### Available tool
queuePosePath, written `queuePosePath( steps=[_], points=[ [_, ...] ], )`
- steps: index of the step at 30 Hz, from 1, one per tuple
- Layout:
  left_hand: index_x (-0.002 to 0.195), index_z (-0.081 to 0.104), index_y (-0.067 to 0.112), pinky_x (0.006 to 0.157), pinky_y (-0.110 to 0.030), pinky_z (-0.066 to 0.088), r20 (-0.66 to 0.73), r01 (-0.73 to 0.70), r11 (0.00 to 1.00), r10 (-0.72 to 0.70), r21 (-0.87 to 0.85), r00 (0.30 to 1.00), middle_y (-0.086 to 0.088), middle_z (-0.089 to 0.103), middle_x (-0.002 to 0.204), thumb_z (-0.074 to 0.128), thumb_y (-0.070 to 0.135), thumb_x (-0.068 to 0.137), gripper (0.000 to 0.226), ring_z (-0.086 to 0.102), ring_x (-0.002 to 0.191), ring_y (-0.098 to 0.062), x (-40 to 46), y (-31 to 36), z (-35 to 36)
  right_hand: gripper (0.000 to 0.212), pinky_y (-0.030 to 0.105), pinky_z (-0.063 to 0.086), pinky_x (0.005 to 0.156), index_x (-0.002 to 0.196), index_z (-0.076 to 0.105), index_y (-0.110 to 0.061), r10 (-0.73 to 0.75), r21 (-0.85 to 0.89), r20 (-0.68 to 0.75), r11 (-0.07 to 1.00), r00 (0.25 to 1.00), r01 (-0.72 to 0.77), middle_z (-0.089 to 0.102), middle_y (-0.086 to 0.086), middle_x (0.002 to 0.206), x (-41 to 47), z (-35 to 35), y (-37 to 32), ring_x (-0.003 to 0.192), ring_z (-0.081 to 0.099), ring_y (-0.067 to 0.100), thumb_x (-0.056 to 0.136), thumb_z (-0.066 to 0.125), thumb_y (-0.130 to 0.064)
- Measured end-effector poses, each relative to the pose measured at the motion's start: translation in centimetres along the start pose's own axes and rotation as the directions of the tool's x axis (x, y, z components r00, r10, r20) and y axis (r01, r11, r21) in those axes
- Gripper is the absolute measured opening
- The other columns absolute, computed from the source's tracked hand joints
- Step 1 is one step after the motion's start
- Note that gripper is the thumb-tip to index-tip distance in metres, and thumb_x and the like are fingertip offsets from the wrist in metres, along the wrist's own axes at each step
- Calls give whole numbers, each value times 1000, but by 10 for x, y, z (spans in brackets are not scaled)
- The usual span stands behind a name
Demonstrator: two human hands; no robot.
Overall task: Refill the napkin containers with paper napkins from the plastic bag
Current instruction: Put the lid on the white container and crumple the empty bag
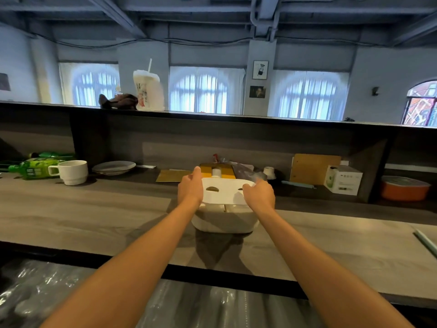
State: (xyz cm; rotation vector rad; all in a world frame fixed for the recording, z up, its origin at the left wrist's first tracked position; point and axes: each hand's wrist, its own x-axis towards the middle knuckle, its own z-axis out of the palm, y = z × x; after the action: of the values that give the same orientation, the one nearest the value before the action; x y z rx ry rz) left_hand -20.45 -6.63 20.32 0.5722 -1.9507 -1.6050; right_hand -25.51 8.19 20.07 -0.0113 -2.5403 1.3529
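Both hands out in front of me now, well apart, each clamped on one end of the flat white plastic lid with two half-moon slots point(223, 191): my left hand point(191, 188) wraps the left edge with the thumb up along the far side, my right hand point(260, 193) curls over the right corner. Straight under my hands sits the white rounded plastic napkin container point(224, 221) on the grey wood-grain counter point(94, 216), and the lid hangs just above its rim, tilted toward me. Here's where it could go wrong: the folded white paper napkins point(223, 207) stand packed right up to the top, so if I bring the lid down crooked it may catch an edge, crumple the top sheets or refuse to seat; push too hard on one side and the light tub could skid away from me. The container looks smooth, matte, softly rounded at the corners, napkins in two neat stacks showing in the gap beneath the lid, clean and full
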Motion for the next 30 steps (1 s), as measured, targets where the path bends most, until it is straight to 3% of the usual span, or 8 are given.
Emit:
queuePosePath(
  steps=[3, 6, 8, 13, 19, 21, 26, 30],
  points=[
    [127, 59, 13, 81, -33, 42, -9, -17, 996, 17, 83, 1000, -7, 60, 123, 31, 49, 104, 52, 55, 98, -20, 8, -7, 8, 33, 27, 45, 71, 119, 60, -7, 28, -34, 40, 999, 999, -27, 60, 12, 119, 8, 4, 3, 97, 60, 22, 96, 57, -30],
    [94, 62, 12, 65, -31, 38, -26, -78, 982, 84, 169, 996, -10, 63, 101, 35, 37, 106, 39, 54, 80, -16, 15, -16, 11, 31, 27, 45, 70, 117, 59, -6, 9, -82, 81, 997, 997, -3, 61, 12, 115, 9, 7, 7, 94, 60, 21, 96, 57, -29],
    [84, 57, 12, 61, -29, 34, -36, -75, 974, 85, 213, 996, -10, 61, 94, 35, 33, 106, 37, 50, 75, -15, 13, -20, 10, 30, 26, 46, 69, 115, 59, -5, -11, -100, 79, 995, 997, 19, 61, 12, 113, 8, 9, 9, 92, 61, 21, 96, 56, -28],
    [98, 58, 8, 70, -32, 32, 6, -29, 941, 29, 337, 1000, -9, 58, 99, 34, 32, 106, 35, 50, 82, -19, 7, -21, 8, 18, 23, 38, 61, 97, 52, -9, 17, -142, 142, 990, 990, 3, 53, 2, 83, 4, 6, 15, 65, 46, 10, 99, 53, -27],
    [99, 61, 4, 61, -31, 33, 11, -35, 914, 33, 404, 999, -12, 61, 101, 32, 33, 105, 41, 50, 73, -18, 1, -20, 3, 23, 23, 41, 61, 98, 58, -9, -3, -180, 150, 983, 989, 30, 50, 0, 75, 0, 4, 18, 65, 49, 11, 99, 52, -31],
    [94, 59, 6, 65, -32, 34, 2, -60, 897, 66, 439, 998, -10, 60, 97, 31, 34, 106, 41, 49, 73, -18, -7, -19, 2, 26, 24, 42, 63, 99, 59, -9, -20, -220, 146, 974, 989, 52, 54, 1, 78, -4, 1, 21, 68, 52, 11, 99, 52, -34],
    [92, 57, 11, 75, -33, 35, 80, -158, 830, 137, 534, 987, -8, 58, 97, 29, 36, 107, 41, 52, 84, -20, -26, -17, -1, 41, 30, 46, 71, 108, 61, -8, -88, -320, 156, 938, 984, 135, 63, 10, 110, -18, -9, 27, 90, 60, 21, 99, 46, -44],
    [114, 62, 3, 84, -36, 43, 294, -316, 735, 164, 600, 941, -18, 64, 115, 27, 36, 107, 49, 59, 107, -33, -29, -10, -4, 51, 39, 45, 98, 139, 51, -18, -251, -332, 335, 870, 908, 363, 54, 8, 140, -21, -19, 23, 123, 53, 26, 102, 35, -49]
  ],
)
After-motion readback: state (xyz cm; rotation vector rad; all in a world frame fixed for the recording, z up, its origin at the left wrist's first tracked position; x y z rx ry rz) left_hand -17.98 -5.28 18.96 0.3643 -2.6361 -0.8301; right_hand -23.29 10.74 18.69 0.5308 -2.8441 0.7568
